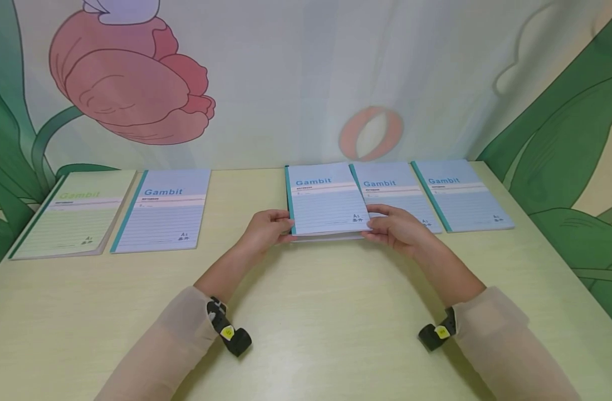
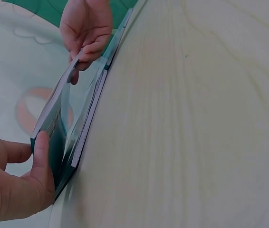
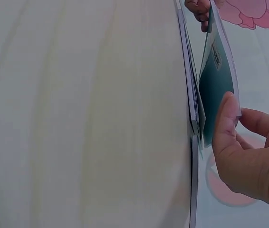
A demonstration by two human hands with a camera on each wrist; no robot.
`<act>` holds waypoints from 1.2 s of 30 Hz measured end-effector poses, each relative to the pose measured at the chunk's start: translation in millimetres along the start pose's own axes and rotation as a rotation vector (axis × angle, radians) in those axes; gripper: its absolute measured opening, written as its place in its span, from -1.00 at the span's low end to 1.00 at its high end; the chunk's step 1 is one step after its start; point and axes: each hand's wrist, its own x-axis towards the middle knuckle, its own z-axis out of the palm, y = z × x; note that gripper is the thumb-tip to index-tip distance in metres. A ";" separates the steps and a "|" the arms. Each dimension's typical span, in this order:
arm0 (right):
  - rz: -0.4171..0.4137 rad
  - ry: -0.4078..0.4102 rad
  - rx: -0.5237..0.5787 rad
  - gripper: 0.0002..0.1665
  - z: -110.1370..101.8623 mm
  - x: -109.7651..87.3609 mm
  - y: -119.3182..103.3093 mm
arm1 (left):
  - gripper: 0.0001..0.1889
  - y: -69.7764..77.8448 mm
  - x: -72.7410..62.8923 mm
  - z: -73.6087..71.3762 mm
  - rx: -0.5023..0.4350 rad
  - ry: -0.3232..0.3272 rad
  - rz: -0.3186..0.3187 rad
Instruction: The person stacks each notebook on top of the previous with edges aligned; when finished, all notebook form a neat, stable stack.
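Both my hands pinch a blue Gambit notebook (image 1: 326, 203) by its near corners, and its near edge is raised. My left hand (image 1: 265, 231) grips the corner by the teal spine. At the opposite corner, my right hand (image 1: 398, 228) has thumb and fingers on either side of the notebook. Below it lies another notebook (image 2: 82, 135), of which the head view shows just a thin strip. The right wrist view shows the dark teal back cover (image 3: 216, 85) with a barcode, tilted up from what lies beneath.
To the right lie two more blue notebooks, one (image 1: 396, 195) partly behind my right hand and another (image 1: 463, 195) further out. On the left are a green notebook (image 1: 67, 214) and a blue one (image 1: 160, 211). A flower-printed backdrop (image 1: 275, 83) borders the table's (image 1: 306, 312) far edge.
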 end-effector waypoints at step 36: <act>0.055 0.094 -0.467 -0.36 2.2 11.9 -5.8 | -0.61 -4.7 7.7 -4.1 0.074 0.035 -0.013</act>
